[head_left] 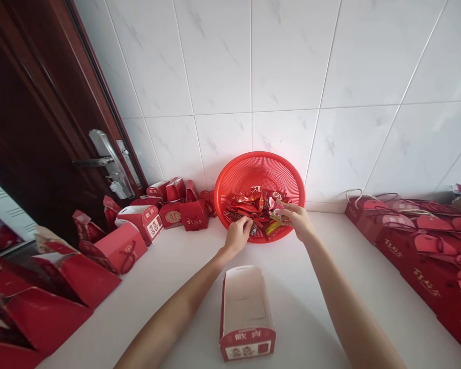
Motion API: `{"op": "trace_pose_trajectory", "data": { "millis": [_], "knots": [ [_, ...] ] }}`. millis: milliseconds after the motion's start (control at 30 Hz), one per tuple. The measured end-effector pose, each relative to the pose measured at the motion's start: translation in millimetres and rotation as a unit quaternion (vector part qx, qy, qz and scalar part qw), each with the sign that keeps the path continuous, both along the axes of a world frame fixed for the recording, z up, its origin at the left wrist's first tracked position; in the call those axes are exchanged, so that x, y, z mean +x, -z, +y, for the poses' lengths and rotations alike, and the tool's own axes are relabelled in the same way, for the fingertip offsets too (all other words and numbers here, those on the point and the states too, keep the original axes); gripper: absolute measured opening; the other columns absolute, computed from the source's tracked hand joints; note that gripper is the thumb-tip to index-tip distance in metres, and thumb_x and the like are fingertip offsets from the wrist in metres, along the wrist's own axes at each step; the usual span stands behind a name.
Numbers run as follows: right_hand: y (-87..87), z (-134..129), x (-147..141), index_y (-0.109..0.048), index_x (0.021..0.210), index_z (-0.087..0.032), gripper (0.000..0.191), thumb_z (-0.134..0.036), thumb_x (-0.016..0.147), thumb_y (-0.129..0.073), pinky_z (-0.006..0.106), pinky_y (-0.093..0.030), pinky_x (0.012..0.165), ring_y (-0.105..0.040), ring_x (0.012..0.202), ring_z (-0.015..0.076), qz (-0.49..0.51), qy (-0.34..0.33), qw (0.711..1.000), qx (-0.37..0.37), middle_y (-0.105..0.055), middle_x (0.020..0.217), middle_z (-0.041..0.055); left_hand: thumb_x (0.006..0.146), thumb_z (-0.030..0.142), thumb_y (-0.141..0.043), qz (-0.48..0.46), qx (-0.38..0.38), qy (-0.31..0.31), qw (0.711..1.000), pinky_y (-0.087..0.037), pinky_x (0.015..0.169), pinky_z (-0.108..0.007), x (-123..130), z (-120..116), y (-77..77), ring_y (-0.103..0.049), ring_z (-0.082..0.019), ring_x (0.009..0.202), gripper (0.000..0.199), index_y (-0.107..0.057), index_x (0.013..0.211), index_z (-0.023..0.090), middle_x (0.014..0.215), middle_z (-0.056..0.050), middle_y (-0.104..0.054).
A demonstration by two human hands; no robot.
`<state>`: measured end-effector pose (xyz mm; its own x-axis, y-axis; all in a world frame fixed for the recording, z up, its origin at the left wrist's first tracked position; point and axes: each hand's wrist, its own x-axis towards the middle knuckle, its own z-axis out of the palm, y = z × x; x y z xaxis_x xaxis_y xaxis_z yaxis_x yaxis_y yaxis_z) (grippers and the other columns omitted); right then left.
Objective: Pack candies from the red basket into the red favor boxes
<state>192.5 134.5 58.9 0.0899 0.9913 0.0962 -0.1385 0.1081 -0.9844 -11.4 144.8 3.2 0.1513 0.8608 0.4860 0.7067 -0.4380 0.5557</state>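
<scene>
A red plastic basket point(222, 190) leans tilted against the wall, with wrapped candies point(246, 207) in mostly red wrappers lying in it. At its front left edge, my left hand point(238, 236) has its fingers pinched together against the candies; what they hold, if anything, is hidden. My right hand point(297, 220) reaches over the right rim, its fingers closed on a small pale, yellowish wrapped candy point(278, 212). Between my forearms stands an open red and white paper gift box point(248, 307) with its white inside showing.
Several red gift boxes point(132, 243) line the left side. Rows of red boxes with rope handles point(415, 251) fill the right. A tiled wall point(284, 61) closes off the back of the white tabletop point(192, 251); a dark door point(34, 77) stands at left.
</scene>
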Motion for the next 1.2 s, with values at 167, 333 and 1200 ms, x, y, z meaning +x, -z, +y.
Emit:
{"op": "trace_pose_trajectory", "data": {
  "millis": [167,333,1200],
  "knots": [
    [2.8,2.2,0.0,-0.069,0.068,-0.019,0.021,-0.03,0.052,-0.077,0.026,-0.046,0.055,-0.053,0.056,0.0126,-0.004,0.002,1.0,-0.005,-0.062,0.059,-0.0011,0.094,0.021,-0.051,-0.032,-0.025,0.002,0.999,-0.049,0.071,-0.027,-4.1,-4.8,-1.7,-0.069,-0.018,0.073,0.022,-0.069,0.082,0.019,0.081,-0.003,-0.076],
    [3.0,2.1,1.3,-0.069,0.067,-0.018,0.021,-0.029,0.051,-0.078,0.025,-0.046,0.055,-0.053,0.056,0.0119,-0.003,-0.001,1.0,-0.009,-0.06,0.057,-0.0018,0.092,0.018,-0.054,-0.061,-0.072,-0.005,0.996,-0.052,0.071,-0.03,-6.7,-7.0,-2.9,-0.07,-0.019,0.067,0.021,-0.069,0.078,0.018,0.075,-0.004,-0.076],
    [-0.5,-1.8,-0.7,-0.069,0.066,-0.018,0.021,-0.029,0.052,-0.079,0.026,-0.046,0.055,-0.051,0.056,0.0117,-0.005,-0.004,1.0,-0.003,-0.06,0.056,-0.002,0.087,0.026,-0.065,0.087,-0.071,-0.122,0.986,-0.051,0.076,-0.035,-20.3,-16.5,-14.2,-0.072,-0.029,0.093,0.015,-0.068,0.101,0.021,0.098,-0.009,-0.078]
  ]
}}
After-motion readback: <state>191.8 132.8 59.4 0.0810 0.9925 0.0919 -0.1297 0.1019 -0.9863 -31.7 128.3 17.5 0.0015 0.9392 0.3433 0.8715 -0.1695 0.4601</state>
